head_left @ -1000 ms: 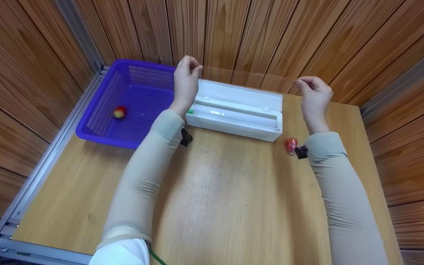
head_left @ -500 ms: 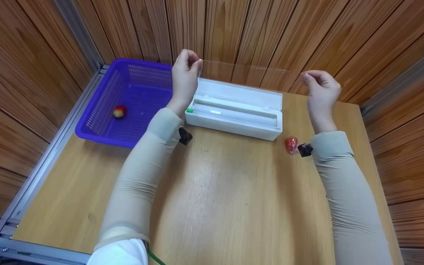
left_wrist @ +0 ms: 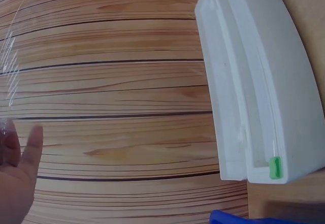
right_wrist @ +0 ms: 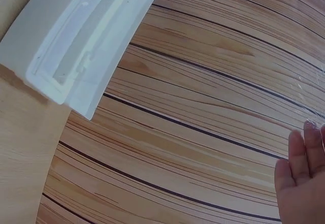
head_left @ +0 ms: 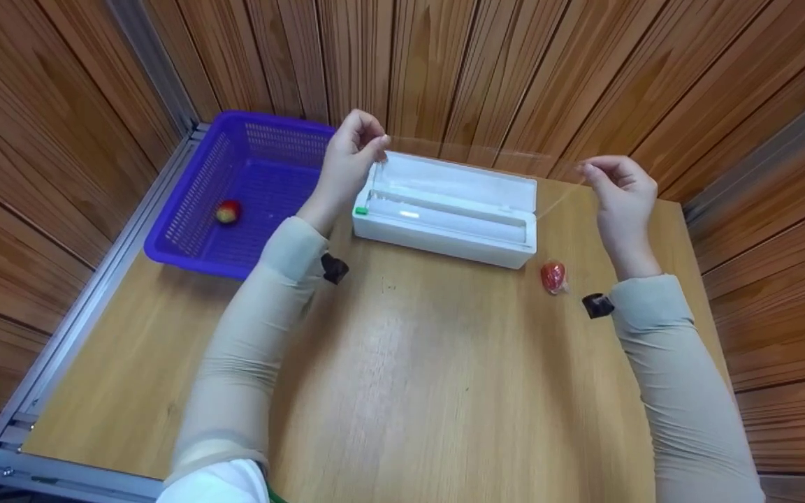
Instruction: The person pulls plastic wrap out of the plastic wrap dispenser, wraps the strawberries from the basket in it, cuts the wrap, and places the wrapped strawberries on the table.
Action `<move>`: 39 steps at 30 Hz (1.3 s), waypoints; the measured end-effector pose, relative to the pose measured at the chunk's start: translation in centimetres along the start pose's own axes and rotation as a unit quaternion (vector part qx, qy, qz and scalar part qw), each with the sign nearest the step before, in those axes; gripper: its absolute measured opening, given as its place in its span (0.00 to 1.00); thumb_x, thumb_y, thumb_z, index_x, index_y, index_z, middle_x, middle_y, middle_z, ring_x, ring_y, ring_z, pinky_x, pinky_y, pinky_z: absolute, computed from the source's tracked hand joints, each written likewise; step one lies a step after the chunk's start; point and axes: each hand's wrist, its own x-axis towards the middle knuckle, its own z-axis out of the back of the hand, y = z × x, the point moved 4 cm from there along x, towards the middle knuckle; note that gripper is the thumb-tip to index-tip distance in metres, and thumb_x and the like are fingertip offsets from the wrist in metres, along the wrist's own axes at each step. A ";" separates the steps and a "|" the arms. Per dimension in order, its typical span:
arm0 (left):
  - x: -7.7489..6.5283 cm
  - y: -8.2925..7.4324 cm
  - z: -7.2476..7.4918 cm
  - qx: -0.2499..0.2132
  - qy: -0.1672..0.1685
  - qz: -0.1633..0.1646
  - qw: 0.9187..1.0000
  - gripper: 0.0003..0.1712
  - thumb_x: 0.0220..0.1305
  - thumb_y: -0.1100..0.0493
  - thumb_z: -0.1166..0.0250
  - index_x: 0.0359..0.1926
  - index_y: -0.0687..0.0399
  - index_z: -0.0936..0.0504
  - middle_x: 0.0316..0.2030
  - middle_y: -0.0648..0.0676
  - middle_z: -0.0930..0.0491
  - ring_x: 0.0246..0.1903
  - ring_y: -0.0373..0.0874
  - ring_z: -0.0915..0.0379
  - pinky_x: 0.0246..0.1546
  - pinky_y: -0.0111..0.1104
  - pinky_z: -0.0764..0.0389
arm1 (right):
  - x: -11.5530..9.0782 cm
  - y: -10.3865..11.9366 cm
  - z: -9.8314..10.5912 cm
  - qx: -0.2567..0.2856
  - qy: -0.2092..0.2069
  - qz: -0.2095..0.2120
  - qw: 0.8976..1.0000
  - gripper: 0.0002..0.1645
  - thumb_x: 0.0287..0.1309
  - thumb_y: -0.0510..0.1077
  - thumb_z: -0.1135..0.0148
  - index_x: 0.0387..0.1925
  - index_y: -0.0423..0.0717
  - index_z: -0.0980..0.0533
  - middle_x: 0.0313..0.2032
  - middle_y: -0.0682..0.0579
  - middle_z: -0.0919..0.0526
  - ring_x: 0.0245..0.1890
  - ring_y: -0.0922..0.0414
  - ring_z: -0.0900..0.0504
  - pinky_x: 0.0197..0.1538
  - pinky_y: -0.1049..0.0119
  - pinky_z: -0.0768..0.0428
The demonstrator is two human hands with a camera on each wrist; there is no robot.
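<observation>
Both hands pinch a sheet of clear cling film (head_left: pixel 476 150), stretched between them above the back of an uncovered white cling film box (head_left: pixel 444 244). My left hand (head_left: pixel 346 168) grips one upper corner, near the purple basket. The other corner is between the thumb and fingers of my right hand (head_left: pixel 622 206), to the right of the box. Faint edges of film slope down toward the box; whether it joins the roll inside I cannot tell. In the left wrist view, a green slider (left_wrist: pixel 275 168) sits at the box's end.
A purple basket (head_left: pixel 193 258) at the back left contains a small red and yellow apple (head_left: pixel 228 212). Right of the box, a red fruit (head_left: pixel 553 276) wrapped in film lies on the wooden table (head_left: pixel 409 391). Wood-panelled walls stand close behind and at both sides.
Both hands rose slightly, then came down and nearer, with the film still stretched between them. The right hand has also shifted to the right. Box, basket and fruit stay put.
</observation>
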 end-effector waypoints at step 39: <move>-7.0 9.5 -1.4 0.108 0.432 0.172 0.879 0.08 0.56 0.64 0.49 0.35 0.56 0.25 0.28 0.48 0.26 0.27 0.40 0.31 0.34 0.32 0.26 | -9.1 -4.7 0.7 0.085 0.387 0.009 0.918 0.08 0.53 0.25 0.55 0.30 0.25 0.28 0.29 0.46 0.21 0.32 0.54 0.22 0.41 0.68 0.22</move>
